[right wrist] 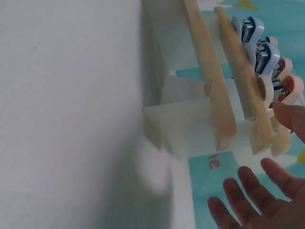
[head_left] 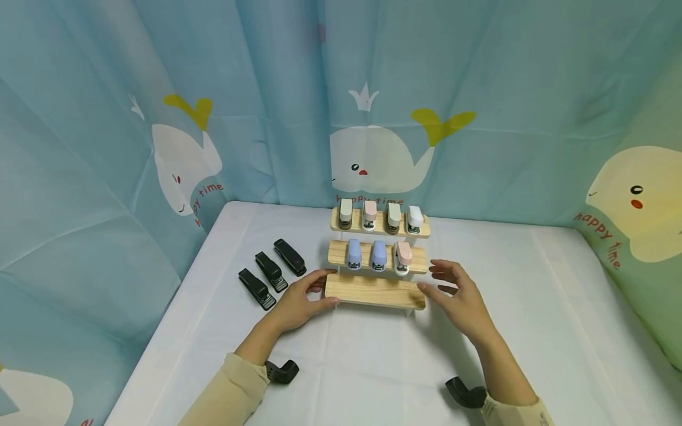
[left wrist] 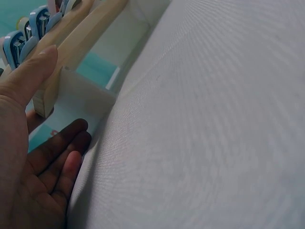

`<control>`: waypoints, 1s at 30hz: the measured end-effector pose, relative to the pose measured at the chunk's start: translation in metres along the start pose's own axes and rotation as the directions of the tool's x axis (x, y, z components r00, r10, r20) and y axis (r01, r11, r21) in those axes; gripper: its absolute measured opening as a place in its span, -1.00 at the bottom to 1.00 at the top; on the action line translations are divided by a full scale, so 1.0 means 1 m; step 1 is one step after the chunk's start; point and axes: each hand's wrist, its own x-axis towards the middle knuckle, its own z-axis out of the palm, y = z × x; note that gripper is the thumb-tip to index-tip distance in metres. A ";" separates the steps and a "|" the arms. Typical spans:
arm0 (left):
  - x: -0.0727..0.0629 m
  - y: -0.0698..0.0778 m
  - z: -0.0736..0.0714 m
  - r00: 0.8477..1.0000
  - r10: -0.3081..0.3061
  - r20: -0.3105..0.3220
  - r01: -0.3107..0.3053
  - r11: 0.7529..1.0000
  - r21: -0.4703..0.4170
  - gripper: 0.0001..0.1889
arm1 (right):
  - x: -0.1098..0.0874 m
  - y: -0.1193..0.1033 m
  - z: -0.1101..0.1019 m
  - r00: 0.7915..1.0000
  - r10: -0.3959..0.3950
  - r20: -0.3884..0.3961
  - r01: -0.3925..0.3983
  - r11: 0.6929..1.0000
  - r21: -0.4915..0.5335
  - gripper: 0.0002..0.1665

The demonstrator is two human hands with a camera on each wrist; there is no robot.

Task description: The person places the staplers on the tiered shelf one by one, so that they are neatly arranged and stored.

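A three-step wooden display stand (head_left: 373,291) with pale legs stands on the white table. My left hand (head_left: 301,302) holds the left end of its lowest board, thumb over the front edge and index finger behind; the other fingers hang below in the left wrist view. Beside the board's right end is my right hand (head_left: 460,302), fingers spread and thumb near the corner. Two blue mini staplers (head_left: 379,255) and a pink mini stapler (head_left: 403,257) sit on the middle step. The top step carries several more: greenish ones (head_left: 393,216), a pink and a white one (head_left: 415,219).
Three black staplers (head_left: 272,271) lie slanted in a row on the table, left of the stand and close to my left hand. Behind the table hangs a blue curtain (head_left: 288,148) with whale prints. Black wrist mounts (head_left: 465,393) stick out from both forearms.
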 end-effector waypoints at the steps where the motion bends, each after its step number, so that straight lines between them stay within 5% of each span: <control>1: 0.000 0.000 0.000 1.000 0.001 0.000 -0.001 1.000 0.000 -0.32 | 0.000 0.001 0.000 1.000 0.004 0.008 -0.004 1.000 0.007 -0.29; 14: 0.000 -0.001 0.000 1.000 0.013 0.003 -0.013 1.000 -0.001 -0.33 | -0.001 0.016 0.001 0.994 0.026 0.106 -0.039 0.992 0.122 -0.37; 30: 0.000 -0.001 -0.001 1.000 0.007 0.001 -0.007 1.000 0.003 -0.32 | 0.002 0.046 0.009 0.977 -0.063 0.202 0.005 0.962 0.274 -0.42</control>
